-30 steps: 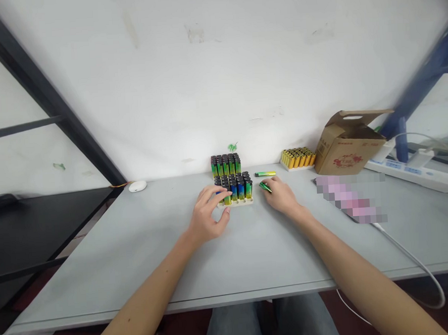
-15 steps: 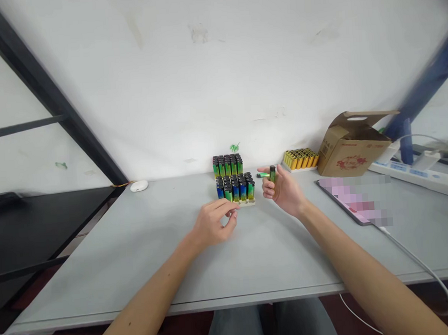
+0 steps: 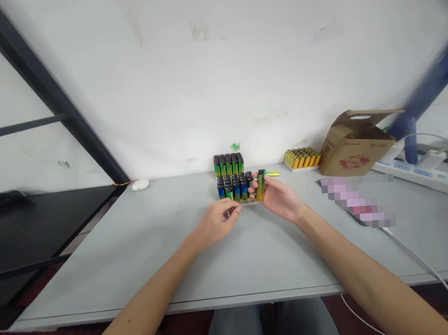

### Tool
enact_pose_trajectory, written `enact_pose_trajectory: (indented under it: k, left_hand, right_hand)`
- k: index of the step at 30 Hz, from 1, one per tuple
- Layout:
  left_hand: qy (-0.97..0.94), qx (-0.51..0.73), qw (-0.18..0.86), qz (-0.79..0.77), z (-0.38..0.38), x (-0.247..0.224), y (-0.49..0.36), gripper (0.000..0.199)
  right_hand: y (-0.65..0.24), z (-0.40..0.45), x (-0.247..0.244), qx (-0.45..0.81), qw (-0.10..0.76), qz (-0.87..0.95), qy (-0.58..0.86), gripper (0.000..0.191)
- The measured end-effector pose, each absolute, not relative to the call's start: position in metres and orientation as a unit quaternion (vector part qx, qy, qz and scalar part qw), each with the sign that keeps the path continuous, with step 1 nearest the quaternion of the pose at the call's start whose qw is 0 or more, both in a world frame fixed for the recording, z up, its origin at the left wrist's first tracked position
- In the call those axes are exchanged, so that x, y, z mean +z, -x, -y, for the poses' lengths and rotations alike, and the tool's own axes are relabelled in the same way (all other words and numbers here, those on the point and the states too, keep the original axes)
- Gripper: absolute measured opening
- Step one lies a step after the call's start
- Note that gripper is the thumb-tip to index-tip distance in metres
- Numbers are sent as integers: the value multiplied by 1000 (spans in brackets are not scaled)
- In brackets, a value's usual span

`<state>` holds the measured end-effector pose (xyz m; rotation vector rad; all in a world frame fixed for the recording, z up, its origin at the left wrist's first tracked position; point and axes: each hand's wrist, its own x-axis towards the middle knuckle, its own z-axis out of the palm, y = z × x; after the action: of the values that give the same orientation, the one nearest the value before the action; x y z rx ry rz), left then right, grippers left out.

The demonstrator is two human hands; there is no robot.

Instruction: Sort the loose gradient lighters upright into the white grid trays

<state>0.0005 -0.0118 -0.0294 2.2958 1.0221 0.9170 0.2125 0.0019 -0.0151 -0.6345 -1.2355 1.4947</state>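
Several lighters (image 3: 236,188) with black tops and blue-green bodies stand upright in a pale tray (image 3: 248,203) at mid-table. Behind them is another block of green lighters (image 3: 228,164), near the wall. My right hand (image 3: 279,198) holds a green-yellow lighter (image 3: 260,186) upright beside the tray's right side, its fingers closed round it. One more lighter (image 3: 273,174) lies flat on the table behind that hand. My left hand (image 3: 221,220) rests in front of the tray, thumb and fingertips pinched together near its front edge; whatever may be between them is too small to tell.
Yellow cylinders (image 3: 303,158) stand in a white tray by the wall, left of an open cardboard box (image 3: 355,152). A phone (image 3: 353,200) with a white cable and a power strip (image 3: 422,174) lie at right. A white case (image 3: 140,184) sits at back left.
My right hand has moved left with its lighter, up to the tray's right side. More of the lying lighter shows behind it. My left hand has hardly moved.
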Motion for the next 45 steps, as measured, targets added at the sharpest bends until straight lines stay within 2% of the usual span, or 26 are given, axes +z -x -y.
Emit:
enact_pose_trajectory:
  k: [5,8,12,16,21,27,30,33,39,45]
  left_hand:
    - [-740,327,429,-402,13,-26,-7,37]
    - [-731,317,483,-364,16,-24,-9,42]
    - [-729,309,530,-303,19,-22,-12,34]
    - [-703,313,553,-320,17,-25,-12,29]
    - [-669,341,583,-310,14,-27,-12,32]
    - [-599,420,612,-302,12,-16,-6,34]
    - [-562,440,632,-303,10,-14,-4,27]
    - [-536,458,631,-324,9,-14,-5,30]
    - [-522,482,617,-338,10,-12,-6,26]
    - [-510,450,664,-312,8,-15,-1,26]
  right_hand:
    - [-212,5,-10,583,516,572,259,32]
    - [-209,10,-9,564,484,619,255,27]
    - [-202,13,-12,552,447,656,256,20]
    - [-195,14,-15,512,460,672,274,21]
    - [-197,11,-16,509,476,659,283,27]
    - [-209,2,-14,605,520,536,276,39]
    - [-215,-2,-12,635,553,455,290,38]
    - [-218,-8,-14,635,584,387,325,37]
    - [-224,-23,-31,545,631,329,444,34]
    - [-227,-36,-51,418,560,448,557,56]
